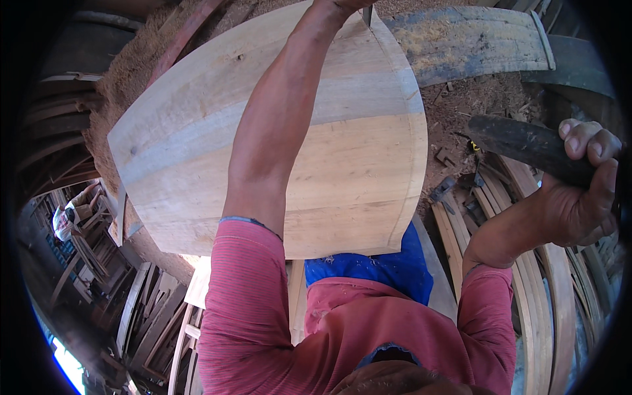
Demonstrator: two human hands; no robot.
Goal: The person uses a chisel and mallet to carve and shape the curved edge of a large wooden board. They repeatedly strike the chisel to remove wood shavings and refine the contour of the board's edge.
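A wide pale wooden panel (pixel 355 164), made of joined boards with a curved outline, lies in front of me. My left arm stretches across it to the top edge of the picture, where my left hand (pixel 349 3) is mostly cut off. Beside that hand, the narrow metal blade of a chisel (pixel 367 16) stands upright on the panel near its far right edge. My right hand (pixel 582 187) is raised at the right, its fingers wrapped round a thick, dark wooden mallet (pixel 526 145) that points left, apart from the panel.
A curved, sawdust-covered board (pixel 471 43) lies beyond the panel. On the right are a hand plane (pixel 442 191), a small metal clamp-like piece (pixel 444 158) and long planks (pixel 526 289). Stacked timber (pixel 151 316) fills the left, where another person (pixel 69 220) is at work.
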